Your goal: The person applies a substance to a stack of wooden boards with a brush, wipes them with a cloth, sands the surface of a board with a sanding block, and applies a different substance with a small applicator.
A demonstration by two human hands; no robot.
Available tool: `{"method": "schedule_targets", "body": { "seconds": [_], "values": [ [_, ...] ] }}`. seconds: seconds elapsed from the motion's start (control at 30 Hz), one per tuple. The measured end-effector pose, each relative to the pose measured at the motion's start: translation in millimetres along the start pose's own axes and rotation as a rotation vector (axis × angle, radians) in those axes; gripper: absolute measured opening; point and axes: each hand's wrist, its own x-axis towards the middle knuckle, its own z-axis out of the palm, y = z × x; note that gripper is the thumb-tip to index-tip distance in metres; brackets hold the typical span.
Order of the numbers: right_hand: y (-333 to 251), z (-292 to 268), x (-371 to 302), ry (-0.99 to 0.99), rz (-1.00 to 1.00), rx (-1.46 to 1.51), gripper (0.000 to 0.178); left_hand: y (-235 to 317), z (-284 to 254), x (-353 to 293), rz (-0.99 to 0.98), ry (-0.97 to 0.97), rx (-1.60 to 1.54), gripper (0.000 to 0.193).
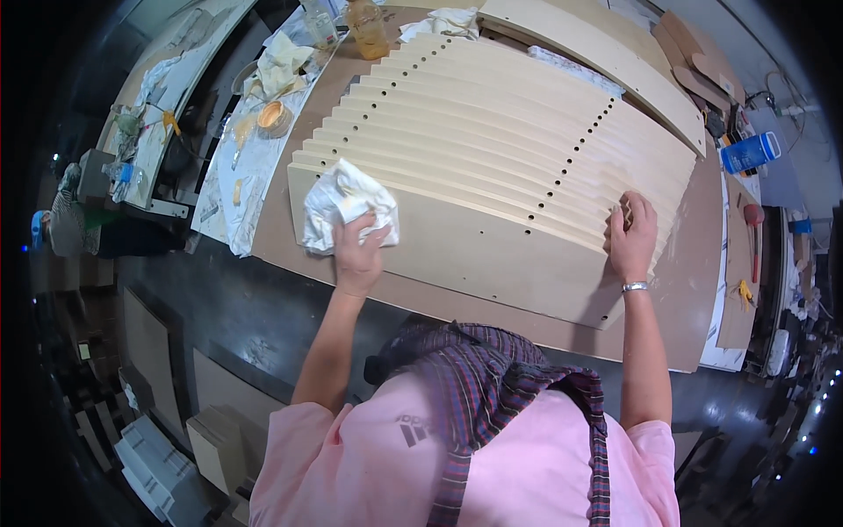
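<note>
While the left hand (358, 256) grips white cloth (338, 204), the right hand (636, 239) — half spread — seemingly touches pale boards (474, 140).

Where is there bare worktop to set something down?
The widest patch of brown worktop lies right of the overlapping boards, up to the white edging. Narrower strips border the boards' near edge and left ends, the latter beside the white-covered surface. Crowded: that surface, with its orange tub and yellowish cloth; the far edge, with an amber bottle.

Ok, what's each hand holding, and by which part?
Left hand: a white cloth, by its lower right part. Right hand: at the right end of the stacked boards; whether its grip closes on one is unclear.
</note>
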Motion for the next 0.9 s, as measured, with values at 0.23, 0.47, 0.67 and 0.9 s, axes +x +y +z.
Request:
{"method": "schedule_targets", "body": {
  "seconds": [0.23,0.47,0.67,0.9],
  "values": [
    [-3,0,-2,-0.016,0.024,0.020,0.026,-122,-99,10,-0.610,0.363,-0.148,0.029],
    [-10,-7,-1,0.021,-0.015,-0.002,0.025,12,-73,125,-0.379,-0.105,-0.696,0.034],
    [-14,-10,4,0.102,-0.051,0.010,0.019,83,18,119,0.176,-0.433,-0.157,0.041],
    [-11,-12,4,0.109,-0.066,0.078,0.026,196,53,108,0.263,-0.574,-0.794,0.034]
  ]
}}
